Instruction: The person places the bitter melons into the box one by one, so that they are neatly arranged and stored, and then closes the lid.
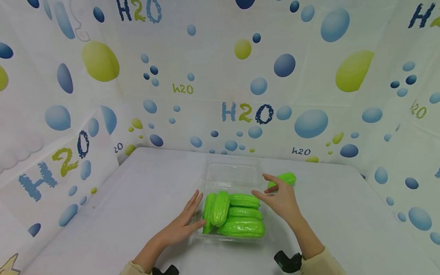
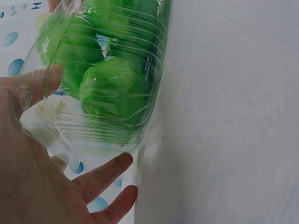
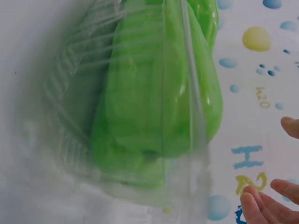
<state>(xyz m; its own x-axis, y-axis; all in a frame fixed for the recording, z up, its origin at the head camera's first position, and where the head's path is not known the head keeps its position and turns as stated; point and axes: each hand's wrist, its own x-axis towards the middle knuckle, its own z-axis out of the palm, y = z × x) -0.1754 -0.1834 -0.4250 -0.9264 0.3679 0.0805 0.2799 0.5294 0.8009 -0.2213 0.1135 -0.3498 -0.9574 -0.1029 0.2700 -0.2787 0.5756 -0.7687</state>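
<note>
A clear plastic clamshell box (image 1: 227,238) stands on the table with its lid (image 1: 233,173) folded back. Inside lie several glossy, bright green, elongated ridged vegetables (image 1: 241,227), some lengthwise and some crosswise. My left hand (image 1: 182,225) rests at the box's left side, fingers spread and straight; in the left wrist view its thumb (image 2: 55,77) reaches over the rim. Above the box's back right corner hovers my right hand (image 1: 280,198), thumb and fingertips apart with nothing between them. Partly hidden behind that hand, another green vegetable (image 1: 289,178) lies on the table.
The table has a white cover (image 1: 130,214). Behind and beside it hang white sheets (image 1: 213,68) printed with blue and green drops and H2O lettering. Dark wrist devices (image 1: 288,262) show near both sleeves.
</note>
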